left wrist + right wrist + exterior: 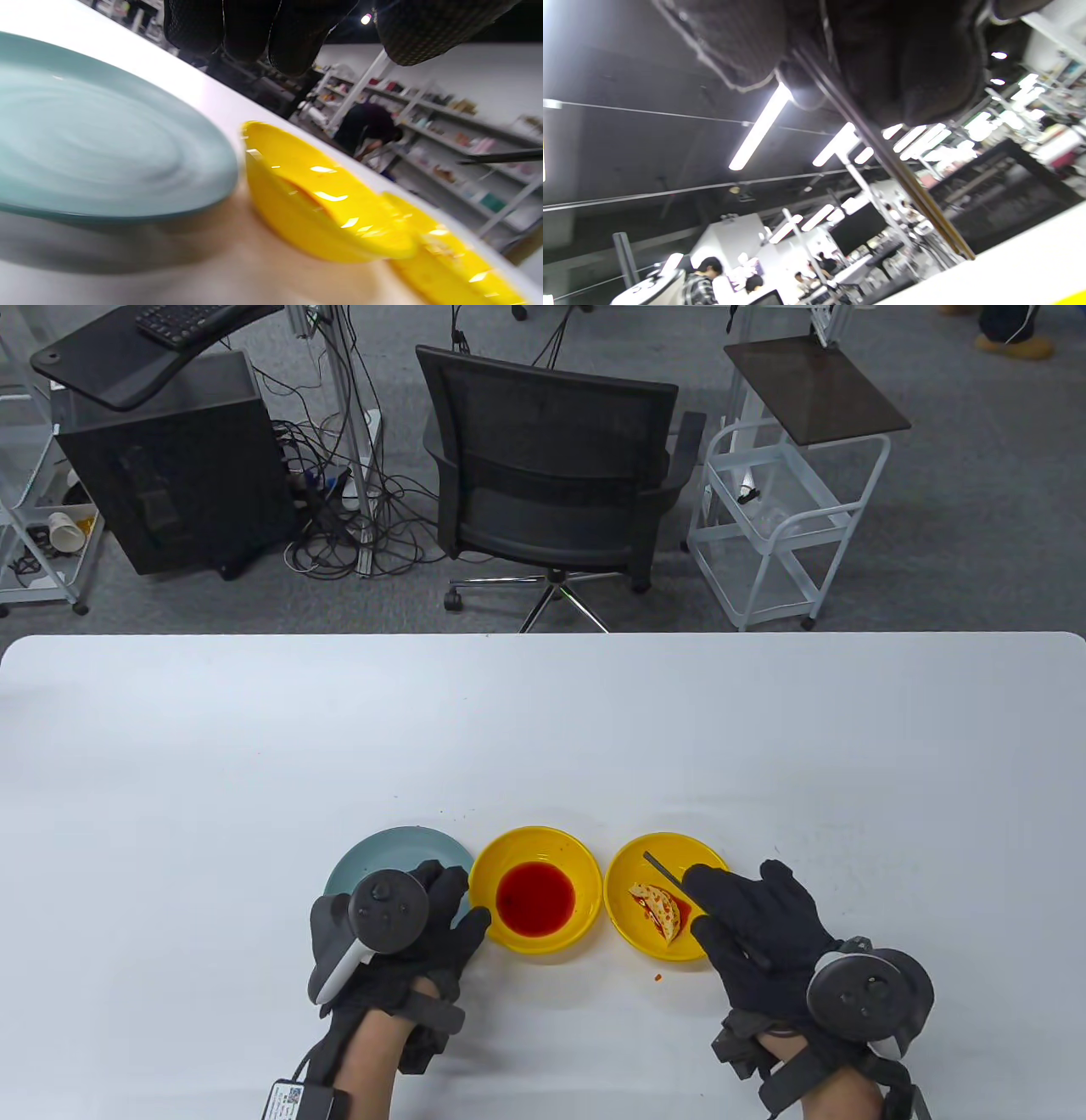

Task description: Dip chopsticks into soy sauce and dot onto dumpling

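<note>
A yellow bowl (509, 857) with red sauce (535, 898) stands at the table's front centre; its rim also shows in the left wrist view (322, 203). Right of it a yellow dish (628, 925) holds a dumpling (659, 909) with red dots. My right hand (755, 937) grips dark chopsticks (660, 868), whose tips point up-left over the dish, beyond the dumpling. The chopsticks also show in the right wrist view (895, 169). My left hand (407, 933) rests on a pale blue plate (373, 853), its thumb touching the sauce bowl's left rim.
The pale blue plate fills the left of the left wrist view (93, 140). A red sauce spot (657, 976) lies on the white table (543, 729) in front of the dish. An office chair (551, 466) and a white cart (780, 509) stand beyond the table's far edge.
</note>
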Tool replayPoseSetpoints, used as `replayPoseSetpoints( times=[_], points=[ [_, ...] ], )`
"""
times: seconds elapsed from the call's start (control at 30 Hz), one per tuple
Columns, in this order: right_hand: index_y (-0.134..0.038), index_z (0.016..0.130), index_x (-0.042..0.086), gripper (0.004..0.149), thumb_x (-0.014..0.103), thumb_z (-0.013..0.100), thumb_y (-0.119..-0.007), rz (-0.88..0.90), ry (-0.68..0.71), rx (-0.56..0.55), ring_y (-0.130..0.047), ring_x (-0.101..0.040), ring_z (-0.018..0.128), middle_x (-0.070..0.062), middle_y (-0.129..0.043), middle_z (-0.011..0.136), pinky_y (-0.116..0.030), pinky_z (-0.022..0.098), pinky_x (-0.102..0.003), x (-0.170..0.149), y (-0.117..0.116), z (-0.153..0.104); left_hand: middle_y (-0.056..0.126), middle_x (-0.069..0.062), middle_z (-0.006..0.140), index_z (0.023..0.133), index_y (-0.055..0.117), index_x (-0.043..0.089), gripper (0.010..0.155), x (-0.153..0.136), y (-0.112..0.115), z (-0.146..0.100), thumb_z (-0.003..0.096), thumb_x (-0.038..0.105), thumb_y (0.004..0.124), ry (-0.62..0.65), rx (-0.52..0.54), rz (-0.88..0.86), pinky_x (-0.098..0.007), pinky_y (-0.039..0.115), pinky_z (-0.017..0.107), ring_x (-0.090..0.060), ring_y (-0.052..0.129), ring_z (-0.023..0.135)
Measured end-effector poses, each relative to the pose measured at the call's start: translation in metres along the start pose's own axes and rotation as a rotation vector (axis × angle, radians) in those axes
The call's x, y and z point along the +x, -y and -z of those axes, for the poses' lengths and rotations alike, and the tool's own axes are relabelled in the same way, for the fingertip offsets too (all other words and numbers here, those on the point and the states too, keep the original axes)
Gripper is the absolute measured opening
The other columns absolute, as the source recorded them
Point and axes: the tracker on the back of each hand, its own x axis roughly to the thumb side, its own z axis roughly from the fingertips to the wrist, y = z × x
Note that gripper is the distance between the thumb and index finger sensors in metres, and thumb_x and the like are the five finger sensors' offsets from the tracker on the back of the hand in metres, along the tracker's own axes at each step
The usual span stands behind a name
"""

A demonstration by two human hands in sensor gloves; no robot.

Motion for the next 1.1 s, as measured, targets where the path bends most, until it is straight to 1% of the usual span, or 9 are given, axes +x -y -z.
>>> replayPoseSetpoints(
  times=[0.1, 0.17, 0.27, 0.37, 0.53, 0.63, 0.8, 0.93, 1.1],
  points=[
    [-0.071, 0.096, 0.025, 0.056, 0.042, 0.043, -0.077, -0.021, 0.09, -0.002, -0.096, -0.041, 0.061, -0.019, -0.091, 0.084, -0.051, 0.067, -0.077, 0.015, -0.011, -0.002, 0.077, -0.008, 0.101, 0.098, 0.08, 0.016, 0.064, 0.019, 0.004, -0.004, 0.0482, 0.056, 0.075, 0.08, -0.017, -0.137, -0.067, 0.056, 0.07, -0.042, 0.082, 0.089],
    [-0.067, 0.098, 0.027, 0.057, 0.042, 0.044, -0.077, -0.028, 0.128, 0.012, -0.094, -0.042, 0.063, -0.019, -0.089, 0.087, -0.05, 0.067, -0.077, 0.023, -0.018, -0.003, 0.085, -0.007, 0.095, 0.094, 0.086, 0.016, 0.061, 0.032, 0.01, -0.005, 0.0483, 0.055, 0.075, 0.142, -0.065, -0.225, -0.065, 0.061, 0.068, -0.039, 0.089, 0.082],
    [-0.063, 0.099, 0.028, 0.058, 0.041, 0.044, -0.076, -0.017, 0.185, 0.042, -0.092, -0.043, 0.066, -0.02, -0.085, 0.089, -0.047, 0.067, -0.078, 0.036, -0.031, -0.005, 0.089, -0.007, 0.09, 0.09, 0.089, 0.016, 0.059, 0.052, 0.028, -0.008, 0.0483, 0.055, 0.075, 0.218, -0.198, -0.403, -0.064, 0.065, 0.066, -0.038, 0.093, 0.077],
    [-0.06, 0.099, 0.03, 0.059, 0.042, 0.044, -0.076, -0.047, 0.228, 0.071, -0.091, -0.043, 0.067, -0.019, -0.085, 0.09, -0.046, 0.067, -0.078, 0.044, -0.042, -0.008, 0.085, -0.008, 0.094, 0.093, 0.086, 0.014, 0.066, 0.063, 0.049, -0.009, 0.0482, 0.06, 0.07, 0.249, -0.319, -0.619, -0.066, 0.062, 0.067, -0.04, 0.09, 0.08],
    [-0.057, 0.099, 0.032, 0.059, 0.042, 0.043, -0.074, -0.077, 0.266, 0.124, -0.089, -0.043, 0.07, -0.019, -0.083, 0.092, -0.045, 0.067, -0.078, 0.056, -0.062, -0.011, 0.08, -0.008, 0.097, 0.098, 0.077, 0.013, 0.07, 0.064, 0.078, -0.011, 0.0496, 0.061, 0.064, 0.195, -0.599, -0.988, -0.066, 0.058, 0.069, -0.039, 0.086, 0.083],
    [-0.056, 0.099, 0.032, 0.06, 0.043, 0.043, -0.074, -0.07, 0.262, 0.14, -0.087, -0.044, 0.073, -0.018, -0.082, 0.092, -0.043, 0.067, -0.078, 0.06, -0.071, -0.012, 0.08, -0.006, 0.093, 0.1, 0.073, 0.013, 0.069, 0.059, 0.086, -0.014, 0.0501, 0.06, 0.066, 0.149, -0.702, -1.211, -0.065, 0.059, 0.07, -0.034, 0.088, 0.079],
    [-0.053, 0.1, 0.032, 0.061, 0.043, 0.043, -0.07, -0.119, 0.274, 0.163, -0.083, -0.045, 0.076, -0.019, -0.074, 0.097, -0.042, 0.067, -0.078, 0.063, -0.082, -0.014, 0.083, -0.001, 0.082, 0.093, 0.075, 0.014, 0.058, 0.055, 0.085, -0.015, 0.0505, 0.053, 0.069, 0.112, -0.666, -1.288, -0.064, 0.063, 0.069, -0.026, 0.092, 0.069],
    [-0.037, 0.104, 0.028, 0.069, 0.046, 0.044, -0.067, -0.15, 0.247, 0.227, -0.075, -0.046, 0.083, -0.018, -0.062, 0.105, -0.038, 0.068, -0.079, 0.06, -0.087, -0.015, 0.083, -0.001, 0.081, 0.092, 0.075, 0.014, 0.056, 0.052, 0.08, -0.011, 0.0507, 0.052, 0.069, 0.114, -0.629, -1.254, -0.064, 0.063, 0.068, -0.026, 0.092, 0.067],
    [-0.02, 0.104, 0.025, 0.082, 0.048, 0.045, -0.071, -0.195, 0.183, 0.296, -0.062, -0.048, 0.093, -0.016, -0.043, 0.112, -0.033, 0.068, -0.08, 0.056, -0.089, -0.015, 0.084, -0.002, 0.079, 0.091, 0.077, 0.013, 0.056, 0.03, 0.063, 0.001, 0.0505, 0.052, 0.07, 0.083, -0.48, -1.212, -0.065, 0.062, 0.067, -0.028, 0.092, 0.066]
  ],
)
